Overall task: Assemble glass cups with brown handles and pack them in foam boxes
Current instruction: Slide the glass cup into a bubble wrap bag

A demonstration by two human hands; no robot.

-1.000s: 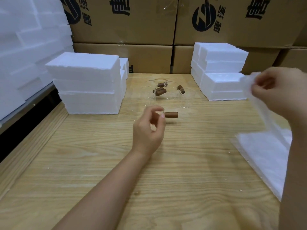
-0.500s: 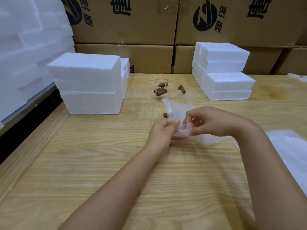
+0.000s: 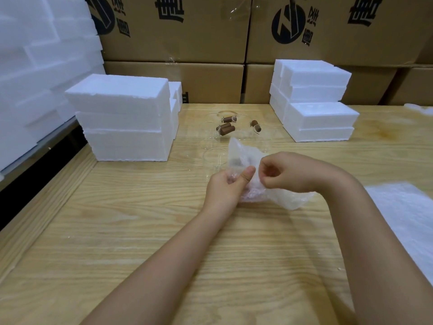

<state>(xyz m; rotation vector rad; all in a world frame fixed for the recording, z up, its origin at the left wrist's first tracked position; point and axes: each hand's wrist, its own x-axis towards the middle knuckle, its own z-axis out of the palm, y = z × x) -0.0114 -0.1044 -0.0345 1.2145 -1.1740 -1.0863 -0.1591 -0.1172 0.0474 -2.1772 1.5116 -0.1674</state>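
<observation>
The left hand [image 3: 225, 187] pinches a bubble-wrap sheet [image 3: 243, 156] under its thumb, and the right hand [image 3: 289, 172] nips it with curled fingers. Just behind stands a glass cup [image 3: 212, 158], mouth up (its handle a blur through the wrap). Farther back, brown handles [image 3: 226, 129] lie mostly crosswise.

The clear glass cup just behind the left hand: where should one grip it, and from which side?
Probably round its clear wall, coming from the left: the glass cup stands upright with that side free, while the bubble bag covers its right side.
</observation>
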